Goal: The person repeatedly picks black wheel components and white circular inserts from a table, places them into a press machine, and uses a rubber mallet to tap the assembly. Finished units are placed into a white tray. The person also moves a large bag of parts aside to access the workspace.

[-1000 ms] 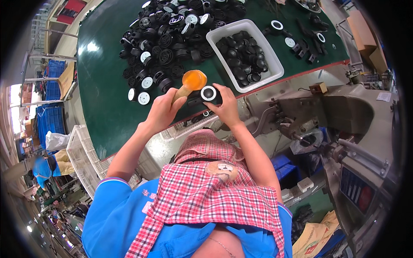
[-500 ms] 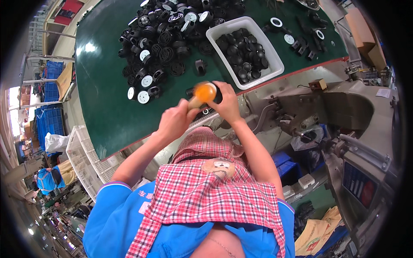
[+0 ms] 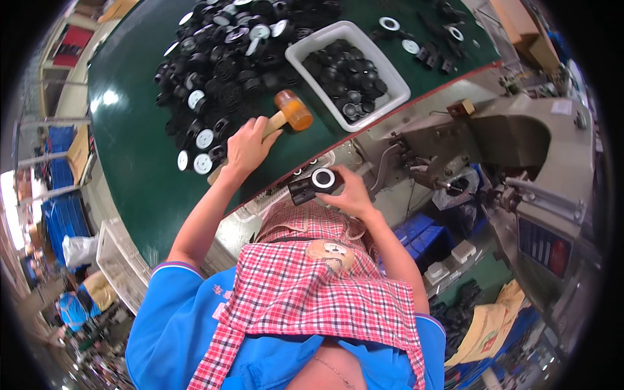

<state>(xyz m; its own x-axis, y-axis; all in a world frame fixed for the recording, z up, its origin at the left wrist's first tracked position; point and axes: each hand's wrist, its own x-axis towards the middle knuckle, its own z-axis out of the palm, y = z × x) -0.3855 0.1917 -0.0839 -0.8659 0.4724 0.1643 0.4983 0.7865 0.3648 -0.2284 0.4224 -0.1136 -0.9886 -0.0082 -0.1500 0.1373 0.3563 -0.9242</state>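
Note:
My left hand is closed round the wooden handle of a mallet with a translucent orange head, tilted over the green tabletop. In my right hand is a black wheel assembly with a white ring on its upper face. It hangs just off the table's near edge, above my apron, fingers and thumb gripping its right side. Mallet and wheel assembly are apart. Beyond my left hand lies a big heap of black wheel parts, several with white discs.
A white plastic bin of round black caps stands at the table's red-trimmed edge. More black parts and white rings lie far right. A large grey metal machine is close on my right. A white crate stands left, below the table.
The mallet has swung away from the wheel assembly to the left, still in my left hand. My right hand has brought the wheel assembly down toward me, off the table edge. The view has shifted.

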